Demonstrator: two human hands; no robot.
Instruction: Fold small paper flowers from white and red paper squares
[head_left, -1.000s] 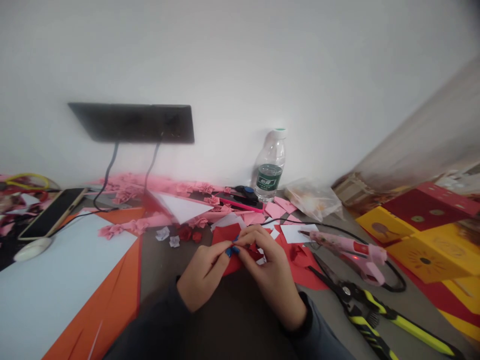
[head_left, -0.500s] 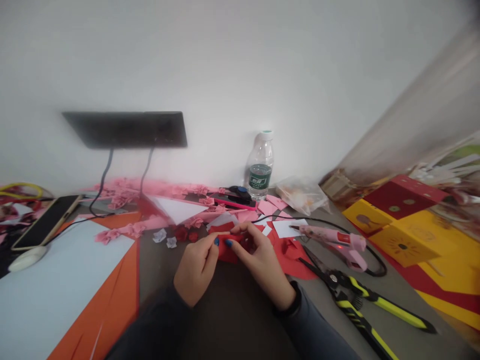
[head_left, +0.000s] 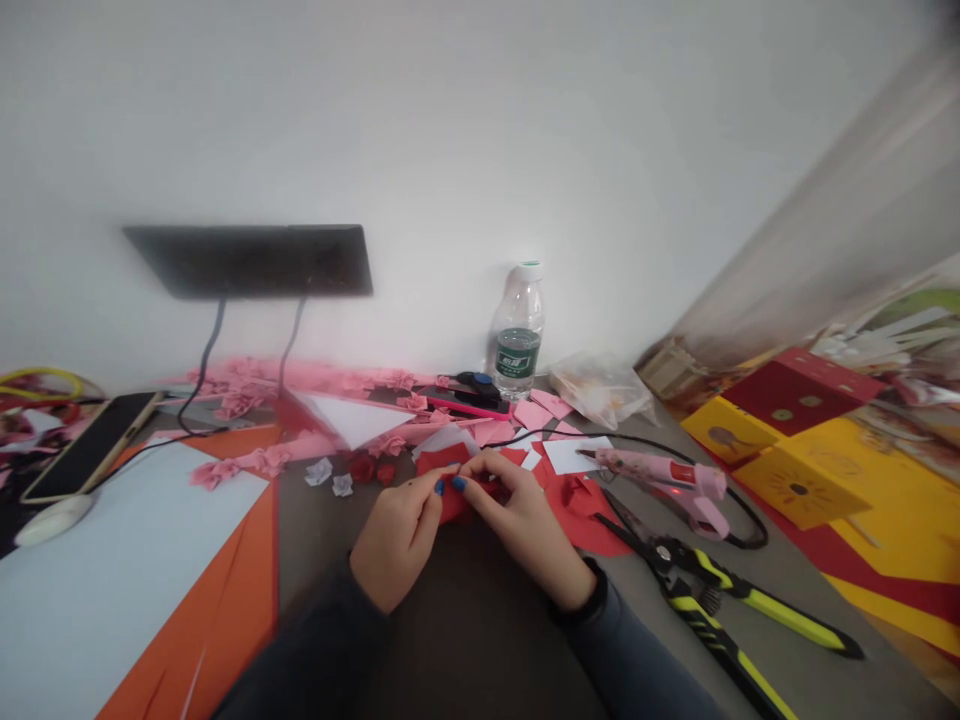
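Note:
My left hand (head_left: 399, 535) and my right hand (head_left: 525, 525) meet at the middle of the desk, thumbs and fingertips pinched close together on a piece of red paper (head_left: 456, 503). The fingers cover much of the paper, so its exact folded shape is hidden. More red paper (head_left: 596, 530) lies beside and beneath my right hand. Small red paper flowers (head_left: 362, 466) rest just left of the hands, near two crumpled white paper flowers (head_left: 319, 471). To the right, a pink glue gun (head_left: 660, 470) lies with its nozzle over a white paper piece (head_left: 566, 455).
Black-and-yellow pliers (head_left: 686, 580) lie at right, near a yellow-and-red paper box (head_left: 806, 470). A water bottle (head_left: 517, 340) stands by the wall. Pink paper flowers (head_left: 270, 458) line the back. White sheets (head_left: 112, 560), orange paper (head_left: 225, 570), a phone (head_left: 94, 445) and a mouse (head_left: 54, 520) are at left.
My fingertips have drawn slightly closer together on the red paper, and less of it shows below the thumbs. The rest shifts only slightly with the camera.

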